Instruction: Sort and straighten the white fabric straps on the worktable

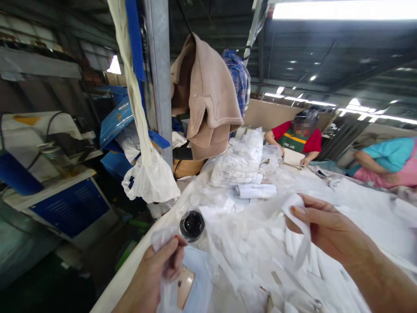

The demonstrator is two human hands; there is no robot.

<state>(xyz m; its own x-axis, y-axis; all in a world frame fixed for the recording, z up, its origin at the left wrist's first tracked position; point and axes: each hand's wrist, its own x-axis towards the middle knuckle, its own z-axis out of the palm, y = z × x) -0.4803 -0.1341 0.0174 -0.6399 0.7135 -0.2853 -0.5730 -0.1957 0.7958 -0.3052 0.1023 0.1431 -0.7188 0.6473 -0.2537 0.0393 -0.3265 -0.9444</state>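
Note:
My left hand [159, 269] is closed on a bunched piece of white fabric [163, 237] near the table's left edge. Just beyond its thumb stands a small round black container [192, 225]. My right hand [322, 228] pinches a white fabric strip [298, 226] between thumb and fingers; the strip hangs down from the pinch. Both hands hover over a heap of white cloth pieces [254, 252] that covers the table.
A clear bag of white goods [236, 167] and a white roll [256, 191] lie farther back. A grey post [159, 74] with a hanging beige garment [208, 100] and white plastic bag [151, 176] stands left. Two people [298, 139] [387, 161] work at the far side.

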